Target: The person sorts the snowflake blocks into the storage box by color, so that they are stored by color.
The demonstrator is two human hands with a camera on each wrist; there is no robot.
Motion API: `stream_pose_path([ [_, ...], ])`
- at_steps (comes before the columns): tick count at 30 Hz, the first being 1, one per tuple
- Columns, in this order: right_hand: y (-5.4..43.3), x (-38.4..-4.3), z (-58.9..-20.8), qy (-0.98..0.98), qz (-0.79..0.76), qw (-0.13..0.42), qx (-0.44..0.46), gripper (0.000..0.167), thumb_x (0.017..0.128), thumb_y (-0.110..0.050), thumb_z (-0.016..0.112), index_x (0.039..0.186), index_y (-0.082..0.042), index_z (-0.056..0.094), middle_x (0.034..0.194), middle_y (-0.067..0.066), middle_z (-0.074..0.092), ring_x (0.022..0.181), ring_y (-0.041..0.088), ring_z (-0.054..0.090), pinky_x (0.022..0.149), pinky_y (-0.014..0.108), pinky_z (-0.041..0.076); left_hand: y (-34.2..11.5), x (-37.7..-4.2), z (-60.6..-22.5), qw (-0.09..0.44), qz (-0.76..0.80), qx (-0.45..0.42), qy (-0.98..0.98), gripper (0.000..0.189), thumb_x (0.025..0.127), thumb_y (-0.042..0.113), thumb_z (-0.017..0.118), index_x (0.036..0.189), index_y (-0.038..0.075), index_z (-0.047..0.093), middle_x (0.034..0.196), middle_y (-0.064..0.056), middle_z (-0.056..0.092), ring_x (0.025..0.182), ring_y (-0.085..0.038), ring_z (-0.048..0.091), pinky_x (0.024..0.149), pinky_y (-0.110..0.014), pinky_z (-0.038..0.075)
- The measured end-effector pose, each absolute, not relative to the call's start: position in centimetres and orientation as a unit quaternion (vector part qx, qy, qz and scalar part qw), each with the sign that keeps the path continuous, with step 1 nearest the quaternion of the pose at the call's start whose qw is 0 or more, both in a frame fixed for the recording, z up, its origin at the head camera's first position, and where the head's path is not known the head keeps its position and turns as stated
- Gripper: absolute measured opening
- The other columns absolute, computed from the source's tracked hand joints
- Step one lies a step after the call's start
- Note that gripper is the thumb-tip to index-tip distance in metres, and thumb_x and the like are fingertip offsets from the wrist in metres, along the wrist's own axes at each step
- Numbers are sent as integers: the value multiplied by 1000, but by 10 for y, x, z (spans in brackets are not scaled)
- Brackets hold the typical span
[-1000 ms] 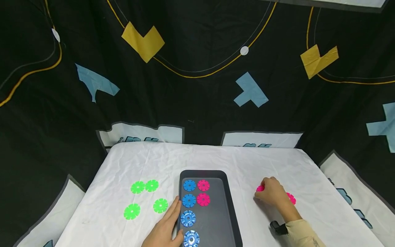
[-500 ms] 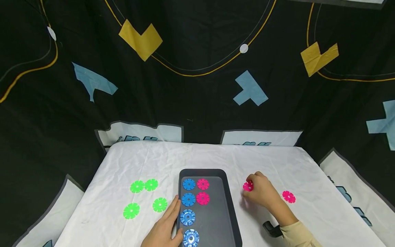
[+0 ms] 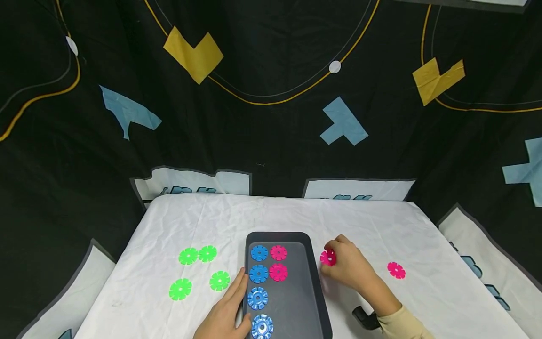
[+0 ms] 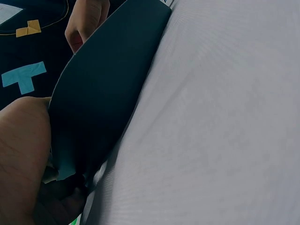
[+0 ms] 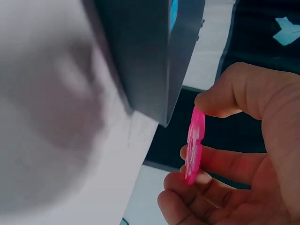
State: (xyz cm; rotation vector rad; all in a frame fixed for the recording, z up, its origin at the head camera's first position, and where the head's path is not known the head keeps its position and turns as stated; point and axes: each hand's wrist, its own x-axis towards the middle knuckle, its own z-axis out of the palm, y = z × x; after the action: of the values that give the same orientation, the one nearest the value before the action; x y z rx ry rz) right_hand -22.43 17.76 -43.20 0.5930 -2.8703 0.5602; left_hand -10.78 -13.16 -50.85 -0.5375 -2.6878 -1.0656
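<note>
My right hand pinches a pink notched disc between thumb and fingertips, just right of the dark tray. The right wrist view shows the held disc edge-on, near the tray's outer wall. My left hand rests against the tray's left side, its fingers straight along the rim. In the left wrist view, that hand is dark and partly hidden. Inside the tray, several blue notched discs form a left column, with two pink discs beside the upper ones.
Several green notched discs lie on the white cloth left of the tray. Another pink notched disc lies to the right, beyond my right forearm. A dark curtain hangs behind the table.
My right hand has carried the pink disc leftward, close to the tray's right rim, uncovering the other pink disc on the cloth. My left hand stays at the tray.
</note>
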Motion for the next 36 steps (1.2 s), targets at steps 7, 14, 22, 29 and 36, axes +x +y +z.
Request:
stream_pose_path([
  [7,166,-218,-429,-956,188,80,212,41,63,-21,76,99,-3,70,90,1,57,66,7,51,61,24,49,-132,-108,-510,104,-358,-183,-910,85,74,13,69,148,-7,33,159,-14,24,140,-23,31,103,-40,37],
  [14,156,-213,-426,-948,195,85,235,38,62,-18,76,97,-3,69,90,0,56,67,7,51,59,21,48,-131,-108,-510,105,-359,-183,-909,85,74,14,69,148,-7,33,158,-13,25,140,-23,31,103,-40,38],
  [22,145,-207,-424,-944,191,88,254,38,64,-18,75,98,-4,69,91,-1,57,65,6,50,56,21,46,-131,-107,-510,100,-359,-182,-910,84,74,14,69,148,-7,33,159,-14,24,140,-24,31,103,-40,37],
  [29,133,-203,-424,-942,193,76,265,38,65,-19,75,99,-4,69,90,-2,55,65,7,49,55,21,45,-132,-106,-510,96,-356,-180,-912,84,75,15,69,148,-6,33,159,-13,24,140,-24,31,104,-40,36],
  [36,122,-200,-430,-939,196,47,279,39,67,-21,76,101,-3,69,92,0,56,68,8,51,55,19,46,-132,-107,-509,85,-362,-179,-911,83,76,14,68,148,-7,32,159,-12,23,140,-24,30,104,-40,36],
])
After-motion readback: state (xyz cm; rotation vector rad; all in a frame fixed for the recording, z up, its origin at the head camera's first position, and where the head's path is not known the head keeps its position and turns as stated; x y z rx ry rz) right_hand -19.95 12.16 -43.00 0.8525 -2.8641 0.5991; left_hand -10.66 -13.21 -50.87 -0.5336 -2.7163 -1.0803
